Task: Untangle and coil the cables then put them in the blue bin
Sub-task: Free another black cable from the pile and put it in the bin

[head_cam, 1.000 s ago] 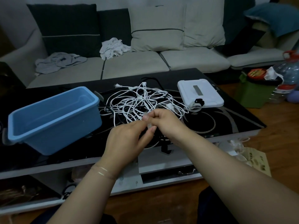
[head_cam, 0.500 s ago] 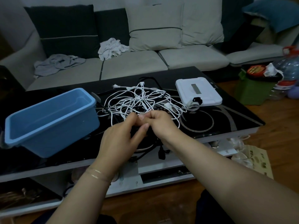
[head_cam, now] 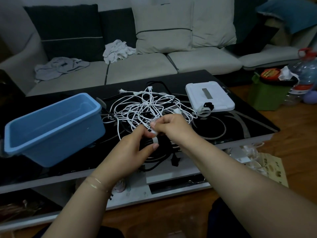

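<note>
While the white cables (head_cam: 145, 107) lie in a loose tangle on the table (head_cam: 240, 127), just right of the bin (head_cam: 51, 127), one white end piece (head_cam: 154, 134) of them is pinched at the tangle's near edge by both hands. It is gripped from the right by the right hand (head_cam: 173, 127), fingers curled, and from below-left by the left hand (head_cam: 132, 152), thumb and fingers closed on it. Black cables (head_cam: 159, 157) are seen under and in front of the hands, mixed into the white ones, with a black plug (head_cam: 175, 161) lying toward the table's near edge. More black cable (head_cam: 156, 82) shows at the far side of the tangle. The bin stands open-topped and tilted, left of the tangle; no cable is seen inside it. A white box (head_cam: 209, 97) is set right of the tangle, touched by a cable loop at its near corner. A thin bracelet (head_cam: 94, 183) is worn on the left wrist. Behind the table a sofa (head_cam: 137, 69) is seen, with two cloths (head_cam: 116, 50) left on its seat. Right of the table a green container (head_cam: 267, 95) stands on the floor, with a water bottle (head_cam: 305, 71) beside it.
</note>
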